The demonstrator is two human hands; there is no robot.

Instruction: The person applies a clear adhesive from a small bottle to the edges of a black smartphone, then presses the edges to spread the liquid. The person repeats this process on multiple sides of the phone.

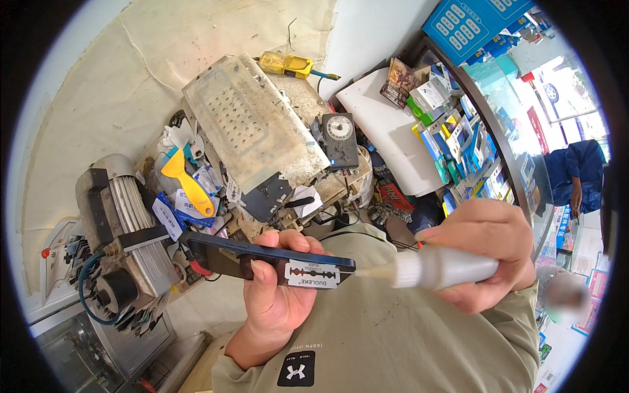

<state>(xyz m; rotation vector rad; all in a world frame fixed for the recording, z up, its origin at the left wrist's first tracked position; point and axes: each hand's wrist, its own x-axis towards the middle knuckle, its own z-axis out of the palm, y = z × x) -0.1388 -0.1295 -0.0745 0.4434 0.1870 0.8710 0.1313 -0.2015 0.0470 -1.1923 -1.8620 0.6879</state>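
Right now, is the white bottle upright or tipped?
Tipped: the bottle lies sideways in the right hand, its nozzle pointing toward the phone.

A dark blue phone [229, 259] is held up nearly edge-on, long and slim, sloping slightly down to the right. A silver razor blade [312, 274] – flat, with a notched slot along its middle – sits at the phone's right end. A pale squeeze bottle [449, 267] lies almost level, its narrow nozzle [381, 270] pointing left at the blade – contact is unclear.
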